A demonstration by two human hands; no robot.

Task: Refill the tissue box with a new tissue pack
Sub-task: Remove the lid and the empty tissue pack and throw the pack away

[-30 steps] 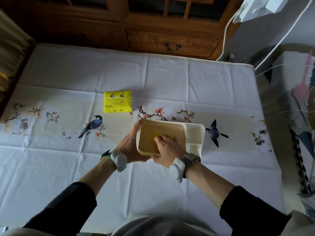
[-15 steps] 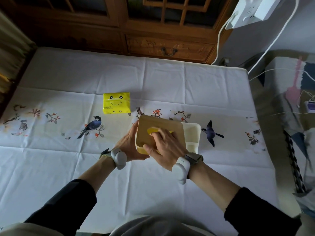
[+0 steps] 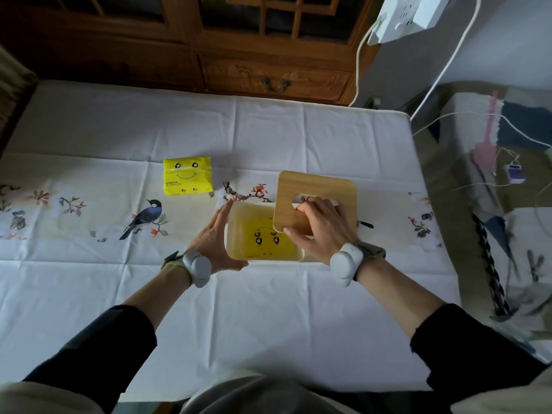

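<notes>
Right hand (image 3: 324, 231) pinches the raised lid (image 3: 316, 186) by its slot, left hand (image 3: 213, 243) flat against the box (image 3: 268, 259); that thin pinch could let the lid drop.

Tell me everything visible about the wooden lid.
The wooden lid is a flat, light wood-grained square with rounded corners and an oval slot in its middle. It is off the tissue box, tilted above the box's far right part. The right hand grips it, fingers hooked through the slot, thumb on its near edge. Whether it touches the box is unclear.
</notes>
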